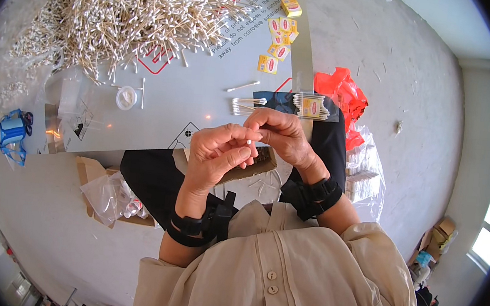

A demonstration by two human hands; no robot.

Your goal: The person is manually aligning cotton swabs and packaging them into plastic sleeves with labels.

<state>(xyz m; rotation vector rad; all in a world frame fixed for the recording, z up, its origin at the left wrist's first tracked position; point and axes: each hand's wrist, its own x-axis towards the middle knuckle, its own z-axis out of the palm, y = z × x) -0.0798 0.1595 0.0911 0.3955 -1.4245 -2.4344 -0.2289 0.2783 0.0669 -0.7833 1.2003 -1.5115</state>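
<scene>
White round-tipped cotton swab in left hand, grip narrow; right hand pinched, contents unclear.

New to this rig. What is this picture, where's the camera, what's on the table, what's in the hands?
No robot here: these are a person's own bare left hand and right hand, with dark bands on the wrists. The one picture comes from a wide fisheye camera on the person's head, looking down, so straight edges bend near the rim.

On the grey tabletop lie a big heap of cotton swabs, a small round tub, yellow cards, a small bunch of swabs and a row of swabs with a yellow card on top.

The hands meet at the fingertips. A white tip, probably a swab's, shows at the left fingers; the rest is hidden.
</scene>
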